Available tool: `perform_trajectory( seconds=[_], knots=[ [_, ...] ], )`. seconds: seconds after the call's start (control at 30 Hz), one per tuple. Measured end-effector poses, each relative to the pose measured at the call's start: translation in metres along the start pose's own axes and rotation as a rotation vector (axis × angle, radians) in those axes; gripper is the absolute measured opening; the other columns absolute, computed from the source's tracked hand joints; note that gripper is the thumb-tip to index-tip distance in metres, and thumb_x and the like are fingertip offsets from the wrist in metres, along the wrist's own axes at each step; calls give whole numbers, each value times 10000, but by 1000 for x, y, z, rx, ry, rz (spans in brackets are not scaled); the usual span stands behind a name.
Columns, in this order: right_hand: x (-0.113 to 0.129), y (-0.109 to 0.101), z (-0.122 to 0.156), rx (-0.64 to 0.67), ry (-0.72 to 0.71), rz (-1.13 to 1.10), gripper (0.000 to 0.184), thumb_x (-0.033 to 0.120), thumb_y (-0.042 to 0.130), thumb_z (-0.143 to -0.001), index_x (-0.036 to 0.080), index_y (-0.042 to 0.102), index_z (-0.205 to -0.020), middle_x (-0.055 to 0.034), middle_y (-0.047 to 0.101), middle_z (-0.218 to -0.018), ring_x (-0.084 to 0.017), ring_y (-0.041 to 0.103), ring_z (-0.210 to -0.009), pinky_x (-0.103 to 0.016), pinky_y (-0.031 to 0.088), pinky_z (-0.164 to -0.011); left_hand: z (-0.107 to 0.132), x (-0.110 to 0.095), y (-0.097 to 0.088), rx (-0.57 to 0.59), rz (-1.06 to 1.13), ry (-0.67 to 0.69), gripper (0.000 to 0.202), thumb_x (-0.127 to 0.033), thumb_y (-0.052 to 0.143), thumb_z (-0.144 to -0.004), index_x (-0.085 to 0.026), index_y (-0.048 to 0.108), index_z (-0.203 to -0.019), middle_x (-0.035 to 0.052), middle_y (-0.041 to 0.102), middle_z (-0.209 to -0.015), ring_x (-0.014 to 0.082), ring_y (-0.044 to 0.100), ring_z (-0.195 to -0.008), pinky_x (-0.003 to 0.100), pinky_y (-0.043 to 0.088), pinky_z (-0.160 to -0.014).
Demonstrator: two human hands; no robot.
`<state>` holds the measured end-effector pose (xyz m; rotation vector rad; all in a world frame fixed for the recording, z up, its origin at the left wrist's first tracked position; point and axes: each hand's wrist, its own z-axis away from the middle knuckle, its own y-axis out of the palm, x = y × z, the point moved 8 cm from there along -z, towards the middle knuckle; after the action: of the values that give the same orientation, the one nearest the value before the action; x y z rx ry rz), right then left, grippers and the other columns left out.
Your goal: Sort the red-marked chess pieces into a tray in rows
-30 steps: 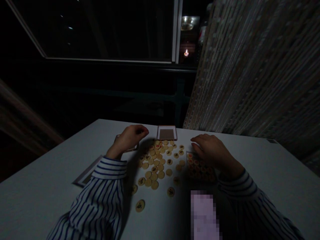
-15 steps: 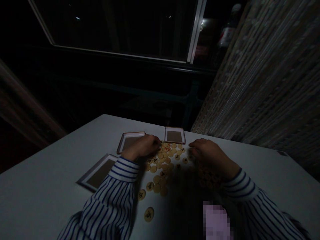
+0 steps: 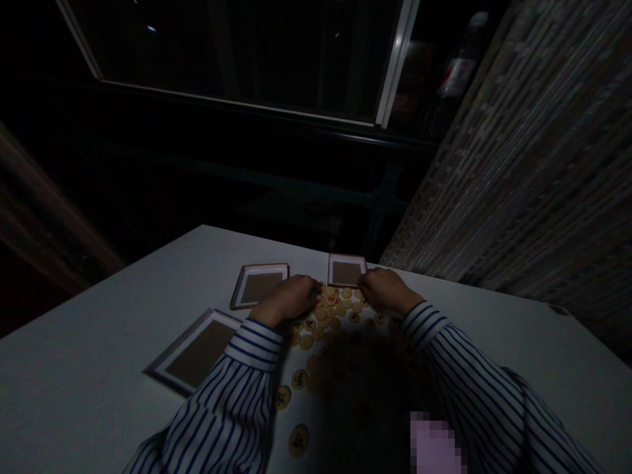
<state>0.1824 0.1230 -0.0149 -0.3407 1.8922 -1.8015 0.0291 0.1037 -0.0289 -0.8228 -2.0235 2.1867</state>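
Discs [image 3: 320,313] lie loose on the white table [image 3: 494,342], mostly between the two arms; clock hours are read from the middle of their spread. At 9 o'clock sits the near tray [image 3: 200,349], its right side covered in view by a striped sleeve [image 3: 222,401]. At 10 to 11 is the middle tray [image 3: 261,288], its near right corner overlapped by the left hand [image 3: 290,297]. That hand, at 11, has its fingers bent narrow at the far left edge of the discs; whether it grips one I cannot tell. One black-marked disc lies apart at 6 to 7, red-marked ones near 12. Between 12 and 1 is the far tray [image 3: 346,272]. Just beside its near right corner, the right hand [image 3: 388,288] is curled at 1 to 2, its contents hidden. Shadow dims the discs toward 4. A bottle [image 3: 457,76] stands at 1, a strand curtain [image 3: 533,151] at 2.
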Motion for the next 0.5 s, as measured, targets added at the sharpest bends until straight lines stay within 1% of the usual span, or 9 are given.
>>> perform_trajectory(
  seconds=[0.13,0.27,0.5],
  knots=[
    [1,10,-10,50,10,15,266,225,394,-832,156,643,-895,-118,663,-952,-216,606,-879,-288,405,-692,-2,4,2,-7,-18,1,335,-273,489,-754,-199,632,-1049,100,659,-1053,232,600,-971,296,438,-816],
    [0,19,-18,95,29,12,281,258,389,-843,150,643,-899,-129,664,-942,-224,609,-880,-302,412,-710,-3,6,4,8,-19,-23,320,-253,491,-761,-204,631,-1044,78,664,-1047,204,606,-958,260,445,-797],
    [-6,23,-24,97,43,18,282,236,380,-845,157,648,-879,-126,666,-953,-234,611,-895,-319,418,-729,-4,8,7,11,-6,-26,321,-272,496,-769,-194,628,-1052,85,650,-1079,206,595,-984,264,440,-823]
  ],
)
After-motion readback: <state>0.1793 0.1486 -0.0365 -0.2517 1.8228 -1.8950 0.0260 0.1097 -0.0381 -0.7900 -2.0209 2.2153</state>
